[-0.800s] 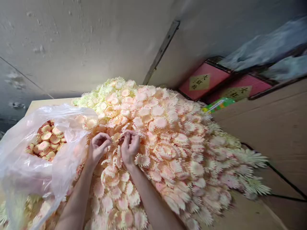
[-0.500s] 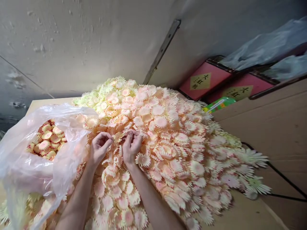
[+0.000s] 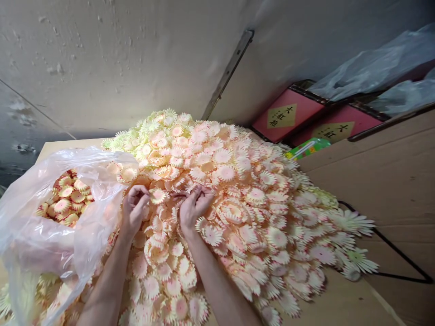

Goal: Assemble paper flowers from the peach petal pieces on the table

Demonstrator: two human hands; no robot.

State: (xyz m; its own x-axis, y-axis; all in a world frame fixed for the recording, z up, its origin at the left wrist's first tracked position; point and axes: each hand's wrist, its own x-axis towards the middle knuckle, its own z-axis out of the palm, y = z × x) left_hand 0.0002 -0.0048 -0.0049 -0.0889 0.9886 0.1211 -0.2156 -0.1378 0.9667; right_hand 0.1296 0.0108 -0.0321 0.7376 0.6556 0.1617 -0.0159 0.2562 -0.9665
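Note:
A big heap of pale pink and cream flower-shaped petal pieces covers the table. My left hand is curled, its fingertips pinching a small flower piece beside the plastic bag. My right hand is also curled, fingers pressed into the heap just to the right, pinching among the petals; what it grips I cannot make out. Both forearms reach up from the bottom edge.
A clear plastic bag holding more flower pieces lies at the left. Red boxes with yellow labels and a green packet stand at the back right. Cardboard lines the right side. A grey wall rises behind.
My hands have drawn apart: the left moved slightly left with a flower piece, the right shifted right and up into the heap.

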